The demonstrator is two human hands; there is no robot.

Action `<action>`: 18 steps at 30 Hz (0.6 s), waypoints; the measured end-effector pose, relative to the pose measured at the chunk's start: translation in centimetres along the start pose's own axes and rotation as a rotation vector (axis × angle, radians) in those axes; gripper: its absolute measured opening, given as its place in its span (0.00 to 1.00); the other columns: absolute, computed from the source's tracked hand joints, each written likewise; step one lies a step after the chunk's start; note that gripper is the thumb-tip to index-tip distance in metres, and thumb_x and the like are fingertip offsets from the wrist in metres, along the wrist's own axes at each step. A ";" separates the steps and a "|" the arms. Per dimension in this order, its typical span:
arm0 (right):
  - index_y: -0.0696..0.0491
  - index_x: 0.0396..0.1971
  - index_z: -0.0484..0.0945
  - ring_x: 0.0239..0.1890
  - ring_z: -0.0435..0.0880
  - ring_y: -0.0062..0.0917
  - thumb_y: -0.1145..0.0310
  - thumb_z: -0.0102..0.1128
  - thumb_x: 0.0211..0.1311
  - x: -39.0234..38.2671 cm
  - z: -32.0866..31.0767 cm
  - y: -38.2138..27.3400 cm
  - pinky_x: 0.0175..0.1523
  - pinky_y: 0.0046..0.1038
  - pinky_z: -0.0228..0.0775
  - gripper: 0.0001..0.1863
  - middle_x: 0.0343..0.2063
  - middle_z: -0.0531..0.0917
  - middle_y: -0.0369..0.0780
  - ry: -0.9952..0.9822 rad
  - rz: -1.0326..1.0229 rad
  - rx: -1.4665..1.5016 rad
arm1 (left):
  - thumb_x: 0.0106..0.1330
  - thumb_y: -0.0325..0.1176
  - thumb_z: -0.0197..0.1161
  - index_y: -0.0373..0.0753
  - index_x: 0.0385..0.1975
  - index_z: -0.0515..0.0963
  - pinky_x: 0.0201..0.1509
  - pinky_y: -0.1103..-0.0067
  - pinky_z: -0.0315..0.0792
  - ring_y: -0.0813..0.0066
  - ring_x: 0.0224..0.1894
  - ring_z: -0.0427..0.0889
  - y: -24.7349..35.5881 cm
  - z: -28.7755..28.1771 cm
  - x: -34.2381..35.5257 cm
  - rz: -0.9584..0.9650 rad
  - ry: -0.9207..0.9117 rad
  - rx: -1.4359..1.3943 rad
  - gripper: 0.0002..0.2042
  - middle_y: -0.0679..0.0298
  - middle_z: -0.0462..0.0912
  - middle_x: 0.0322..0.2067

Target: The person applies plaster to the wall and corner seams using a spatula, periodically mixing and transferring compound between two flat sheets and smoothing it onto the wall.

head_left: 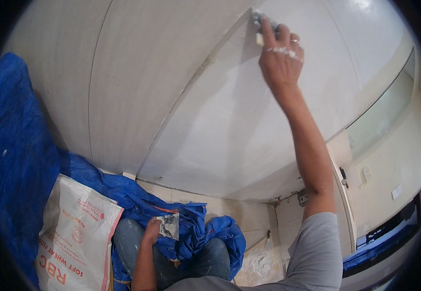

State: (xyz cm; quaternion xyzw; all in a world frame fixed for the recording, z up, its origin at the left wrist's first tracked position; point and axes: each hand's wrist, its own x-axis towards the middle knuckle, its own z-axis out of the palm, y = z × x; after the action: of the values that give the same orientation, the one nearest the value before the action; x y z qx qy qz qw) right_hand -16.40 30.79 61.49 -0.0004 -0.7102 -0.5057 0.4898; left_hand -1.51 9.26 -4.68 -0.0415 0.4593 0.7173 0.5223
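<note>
Displays red-orange print on the white sack (80,250) at lower left: large capital letters (51,269), tilted, nearly upside down, plus smaller lines and a round emblem (77,235) farther up.

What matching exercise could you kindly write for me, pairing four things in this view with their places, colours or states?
Things:
1. Right hand
2. Sack
3. Left hand
4. Tarp

Descriptions:
A. White with reddish print, at lower left
B. Low in the view, holding a smeared plate
C. Blue and creased
D. Raised high at the pale wall, with a flat tool

Right pairs: 1-D; 2-A; 3-B; 4-C.
</note>
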 end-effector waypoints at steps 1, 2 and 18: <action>0.44 0.60 0.76 0.41 0.81 0.37 0.73 0.57 0.59 -0.9 0.4 -1.3 0.40 0.41 0.74 0.27 0.43 0.79 0.42 -0.047 0.005 0.046 | 0.72 0.31 0.47 0.34 0.53 0.74 0.31 0.71 0.81 0.68 0.34 0.85 0.3 0.1 -0.3 -0.002 0.004 -0.002 0.15 0.59 0.84 0.38; 0.47 0.61 0.76 0.42 0.81 0.37 0.72 0.57 0.59 -2.2 0.4 -2.9 0.41 0.40 0.73 0.27 0.43 0.78 0.42 -0.115 0.006 0.067 | 0.72 0.31 0.48 0.34 0.52 0.75 0.32 0.71 0.81 0.68 0.34 0.85 0.6 0.4 -0.8 0.009 0.015 -0.009 0.14 0.59 0.84 0.38; 0.30 0.60 0.77 0.53 0.73 0.25 0.59 0.67 0.58 -9.8 0.0 -4.8 0.56 0.31 0.69 0.27 0.53 0.76 0.30 0.077 -0.575 0.234 | 0.70 0.29 0.48 0.34 0.49 0.77 0.33 0.72 0.80 0.68 0.33 0.86 2.8 1.7 -2.4 0.029 -0.014 -0.029 0.14 0.60 0.85 0.38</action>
State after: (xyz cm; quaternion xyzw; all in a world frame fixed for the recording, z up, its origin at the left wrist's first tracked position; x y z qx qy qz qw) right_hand -13.64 33.28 51.18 0.2761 -0.7153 -0.5382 0.3499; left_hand -1.89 8.66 -0.72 -0.0374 0.4456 0.7316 0.5146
